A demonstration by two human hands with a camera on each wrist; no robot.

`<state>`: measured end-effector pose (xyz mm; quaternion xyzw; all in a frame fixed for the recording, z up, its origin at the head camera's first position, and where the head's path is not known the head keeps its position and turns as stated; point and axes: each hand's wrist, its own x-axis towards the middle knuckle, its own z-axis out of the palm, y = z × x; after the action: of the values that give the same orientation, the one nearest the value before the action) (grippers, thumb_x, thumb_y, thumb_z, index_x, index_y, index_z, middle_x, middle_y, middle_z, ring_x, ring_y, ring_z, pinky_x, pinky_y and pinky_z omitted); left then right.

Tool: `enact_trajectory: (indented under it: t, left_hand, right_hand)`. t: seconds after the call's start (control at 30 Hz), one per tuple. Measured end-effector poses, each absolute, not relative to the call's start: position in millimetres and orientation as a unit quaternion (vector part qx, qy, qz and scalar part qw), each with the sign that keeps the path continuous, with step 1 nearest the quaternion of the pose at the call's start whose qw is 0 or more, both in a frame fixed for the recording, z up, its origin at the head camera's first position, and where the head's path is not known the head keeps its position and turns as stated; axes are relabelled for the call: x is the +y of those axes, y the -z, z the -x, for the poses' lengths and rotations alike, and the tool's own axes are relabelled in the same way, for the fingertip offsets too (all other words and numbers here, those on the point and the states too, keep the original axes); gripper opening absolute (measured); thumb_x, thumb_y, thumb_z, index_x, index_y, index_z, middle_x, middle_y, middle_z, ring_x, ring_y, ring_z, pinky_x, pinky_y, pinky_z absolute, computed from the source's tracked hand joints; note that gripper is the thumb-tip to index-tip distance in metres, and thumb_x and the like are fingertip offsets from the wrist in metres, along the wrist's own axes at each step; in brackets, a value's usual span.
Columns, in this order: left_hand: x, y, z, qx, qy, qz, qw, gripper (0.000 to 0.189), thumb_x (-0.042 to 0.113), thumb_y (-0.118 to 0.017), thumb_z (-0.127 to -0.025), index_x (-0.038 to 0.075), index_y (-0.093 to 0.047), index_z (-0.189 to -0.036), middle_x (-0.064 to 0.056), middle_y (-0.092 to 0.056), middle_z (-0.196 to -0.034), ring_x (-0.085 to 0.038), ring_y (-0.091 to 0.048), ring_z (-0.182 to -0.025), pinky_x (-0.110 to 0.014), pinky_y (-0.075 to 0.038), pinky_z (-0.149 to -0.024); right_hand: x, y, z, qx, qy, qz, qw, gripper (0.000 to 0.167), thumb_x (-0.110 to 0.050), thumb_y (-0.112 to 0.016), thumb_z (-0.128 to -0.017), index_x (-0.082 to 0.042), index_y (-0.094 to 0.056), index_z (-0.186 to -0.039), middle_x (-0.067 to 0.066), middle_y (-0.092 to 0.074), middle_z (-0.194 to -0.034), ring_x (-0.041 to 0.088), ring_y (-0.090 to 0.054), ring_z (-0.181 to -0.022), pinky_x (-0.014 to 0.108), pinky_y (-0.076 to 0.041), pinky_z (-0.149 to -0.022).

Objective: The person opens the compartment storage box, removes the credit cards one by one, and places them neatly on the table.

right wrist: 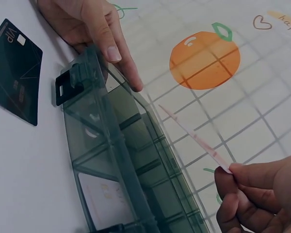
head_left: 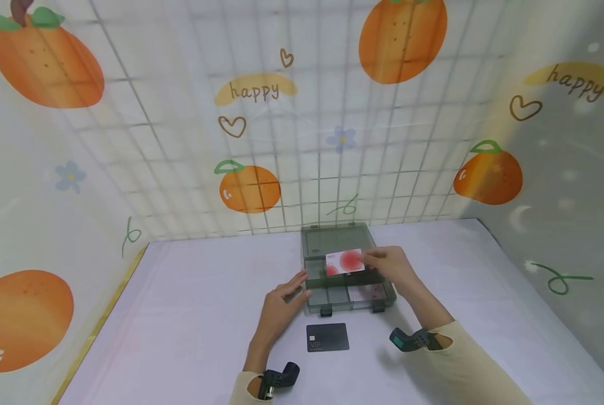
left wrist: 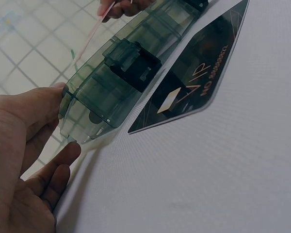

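A translucent green divided box (head_left: 327, 306) stands with its lid raised at the back. My left hand (head_left: 278, 309) touches its left side, fingers mostly straight, as the left wrist view also shows at the box corner (left wrist: 94, 116). Between thumb and fingertips, my right hand (head_left: 390, 265) pinches the right end of a white card with red circles (head_left: 343, 262). The right wrist view shows that card (right wrist: 196, 136) nearly edge-on, above the box. Another pale card (right wrist: 104, 201) lies in the front right compartment. A black VIP card (head_left: 327, 337) lies on the table before the box.
A white cloth covers the table (head_left: 195, 315). Behind it hangs a sheet (head_left: 180, 140) printed with oranges, over a wire grid. Two dark latches, one of them (head_left: 326, 310) at the left, sit on the box's front edge. Each wrist wears a small black camera (head_left: 408, 340).
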<state>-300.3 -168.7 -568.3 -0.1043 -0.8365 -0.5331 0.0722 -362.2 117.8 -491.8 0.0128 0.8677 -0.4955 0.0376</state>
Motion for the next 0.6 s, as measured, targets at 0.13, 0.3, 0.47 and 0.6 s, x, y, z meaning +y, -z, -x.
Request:
enact_trajectory:
  t: [0.13, 0.3, 0.47, 0.6]
  left_hand:
    - [-169.0, 567.5, 299.3, -0.835, 0.537, 0.104, 0.066, 0.047, 0.038, -0.071, -0.094, 0.023, -0.063, -0.138, 0.021, -0.052, -0.143, -0.010, -0.059, -0.120, -0.049, -0.038, -0.109]
    - [-167.9, 568.1, 298.3, -0.836, 0.537, 0.101, 0.060, 0.048, 0.040, -0.071, -0.094, 0.024, -0.063, -0.138, 0.022, -0.052, -0.143, -0.009, -0.058, -0.120, -0.049, -0.037, -0.109]
    - [-168.3, 568.3, 299.1, -0.836, 0.534, 0.104, 0.068, 0.047, 0.039, -0.071, -0.094, 0.023, -0.064, -0.137, 0.022, -0.052, -0.143, -0.009, -0.059, -0.119, -0.049, -0.039, -0.108]
    - [-169.5, 569.2, 300.8, -0.837, 0.533, 0.103, 0.071, 0.046, 0.038, -0.071, -0.094, 0.024, -0.064, -0.137, 0.022, -0.052, -0.142, -0.008, -0.059, -0.119, -0.048, -0.039, -0.108]
  right_hand:
    - [121.8, 491.8, 358.8, 0.869, 0.493, -0.020, 0.042, 0.037, -0.035, -0.069, -0.096, -0.006, -0.073, -0.119, 0.012, -0.069, -0.111, 0.029, -0.060, -0.102, 0.050, -0.047, -0.089]
    - [126.7, 491.2, 353.6, 0.866, 0.497, -0.025, 0.047, 0.041, -0.038, -0.069, -0.095, -0.007, -0.072, -0.122, 0.013, -0.068, -0.117, 0.030, -0.060, -0.105, 0.052, -0.047, -0.091]
    - [130.1, 489.2, 348.2, 0.858, 0.511, -0.019, 0.045, 0.046, -0.041, -0.071, -0.093, -0.005, -0.071, -0.123, 0.015, -0.067, -0.121, 0.030, -0.060, -0.104, 0.049, -0.048, -0.088]
    - [131.5, 488.4, 344.9, 0.856, 0.515, -0.025, 0.043, 0.049, -0.043, -0.072, -0.092, -0.005, -0.071, -0.122, 0.016, -0.066, -0.125, 0.031, -0.059, -0.108, 0.053, -0.047, -0.092]
